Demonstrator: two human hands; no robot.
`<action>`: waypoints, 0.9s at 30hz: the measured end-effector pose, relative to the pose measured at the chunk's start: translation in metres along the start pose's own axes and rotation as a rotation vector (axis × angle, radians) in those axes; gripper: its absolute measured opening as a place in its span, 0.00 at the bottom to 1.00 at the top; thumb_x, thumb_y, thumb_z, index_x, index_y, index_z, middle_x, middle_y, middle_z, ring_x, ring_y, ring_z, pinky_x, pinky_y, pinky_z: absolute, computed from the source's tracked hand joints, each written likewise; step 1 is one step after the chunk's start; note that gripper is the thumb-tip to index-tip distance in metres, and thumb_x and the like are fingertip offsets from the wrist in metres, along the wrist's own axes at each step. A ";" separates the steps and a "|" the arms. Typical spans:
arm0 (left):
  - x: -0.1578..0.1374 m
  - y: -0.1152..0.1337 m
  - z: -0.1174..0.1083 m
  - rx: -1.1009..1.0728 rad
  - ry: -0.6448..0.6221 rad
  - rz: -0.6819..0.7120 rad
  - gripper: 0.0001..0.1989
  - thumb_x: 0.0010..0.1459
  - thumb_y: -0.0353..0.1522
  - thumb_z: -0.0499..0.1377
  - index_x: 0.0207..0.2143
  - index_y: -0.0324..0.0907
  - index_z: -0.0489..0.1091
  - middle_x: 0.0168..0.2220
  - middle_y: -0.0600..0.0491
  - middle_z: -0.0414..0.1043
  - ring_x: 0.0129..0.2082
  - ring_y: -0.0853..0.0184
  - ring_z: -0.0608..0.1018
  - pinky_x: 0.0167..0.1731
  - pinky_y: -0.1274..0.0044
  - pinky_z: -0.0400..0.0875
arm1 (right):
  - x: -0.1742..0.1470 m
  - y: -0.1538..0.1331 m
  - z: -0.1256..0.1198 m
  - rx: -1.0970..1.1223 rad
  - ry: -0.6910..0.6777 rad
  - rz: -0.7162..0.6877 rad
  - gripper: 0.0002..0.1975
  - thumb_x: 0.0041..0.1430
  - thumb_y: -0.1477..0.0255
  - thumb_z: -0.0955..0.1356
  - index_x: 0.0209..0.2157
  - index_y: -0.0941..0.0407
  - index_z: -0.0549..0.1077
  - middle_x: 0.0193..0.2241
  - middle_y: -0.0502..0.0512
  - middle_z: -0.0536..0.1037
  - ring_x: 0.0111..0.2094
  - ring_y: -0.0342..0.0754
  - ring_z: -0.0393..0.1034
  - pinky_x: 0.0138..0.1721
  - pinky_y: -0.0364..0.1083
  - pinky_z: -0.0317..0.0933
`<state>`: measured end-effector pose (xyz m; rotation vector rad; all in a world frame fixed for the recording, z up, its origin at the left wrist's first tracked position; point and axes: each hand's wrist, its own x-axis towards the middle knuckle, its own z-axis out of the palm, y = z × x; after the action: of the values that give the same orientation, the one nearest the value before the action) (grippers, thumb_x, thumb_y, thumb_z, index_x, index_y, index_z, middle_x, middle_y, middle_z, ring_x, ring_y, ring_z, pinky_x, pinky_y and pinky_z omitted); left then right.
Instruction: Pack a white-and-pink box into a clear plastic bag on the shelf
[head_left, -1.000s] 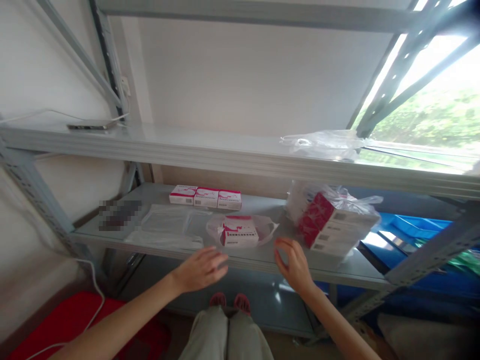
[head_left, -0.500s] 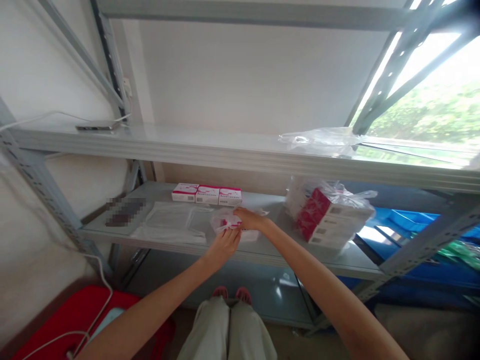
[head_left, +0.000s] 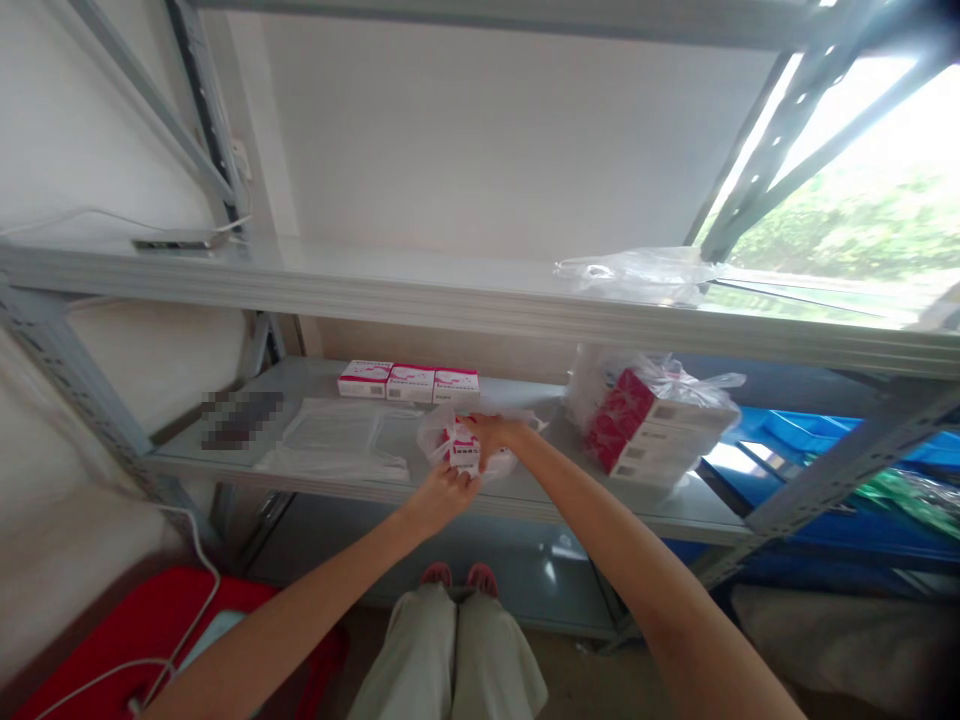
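Grey metal shelf [head_left: 675, 520] (window [head_left: 862, 220] at right).

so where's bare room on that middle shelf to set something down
Bare shelf lies between the bagged box in both hands and the bagged stack of boxes. The left part is crowded: flat clear bags, with the row of three boxes behind.

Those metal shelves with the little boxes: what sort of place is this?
Probably a stockroom or packing room: bare metal shelving, a row of pink-and-white boxes, and a bagged bundle of boxes beside both hands.
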<state>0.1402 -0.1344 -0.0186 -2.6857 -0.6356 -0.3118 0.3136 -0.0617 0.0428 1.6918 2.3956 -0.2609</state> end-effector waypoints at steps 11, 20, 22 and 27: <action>-0.003 0.006 -0.022 -0.071 -0.085 0.122 0.07 0.62 0.23 0.50 0.41 0.36 0.66 0.33 0.50 0.73 0.34 0.63 0.76 0.40 0.70 0.66 | -0.002 -0.003 -0.004 -0.131 0.036 -0.019 0.55 0.37 0.63 0.78 0.65 0.55 0.53 0.63 0.68 0.58 0.63 0.65 0.50 0.62 0.61 0.43; 0.001 -0.030 -0.055 0.041 0.066 0.123 0.22 0.59 0.39 0.60 0.51 0.34 0.64 0.43 0.42 0.73 0.42 0.58 0.75 0.43 0.69 0.64 | -0.027 -0.007 -0.029 0.207 0.085 -0.158 0.43 0.37 0.65 0.78 0.58 0.47 0.66 0.57 0.55 0.70 0.57 0.61 0.64 0.55 0.53 0.57; 0.000 -0.051 -0.066 0.071 0.052 0.124 0.21 0.57 0.36 0.62 0.50 0.35 0.66 0.41 0.43 0.73 0.43 0.58 0.74 0.45 0.69 0.63 | -0.044 -0.003 -0.039 0.238 0.130 -0.156 0.30 0.44 0.59 0.75 0.51 0.46 0.73 0.49 0.54 0.77 0.49 0.61 0.70 0.49 0.53 0.61; -0.008 -0.111 -0.091 0.155 0.035 0.073 0.12 0.60 0.19 0.50 0.30 0.36 0.71 0.30 0.49 0.72 0.42 0.61 0.72 0.54 0.64 0.56 | -0.085 0.029 -0.061 0.042 0.277 -0.153 0.19 0.41 0.57 0.76 0.35 0.52 0.79 0.33 0.58 0.80 0.41 0.60 0.73 0.49 0.55 0.58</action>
<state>0.0693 -0.0809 0.0948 -2.5422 -0.5267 -0.2779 0.3651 -0.1139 0.1228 1.6597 2.7428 -0.1052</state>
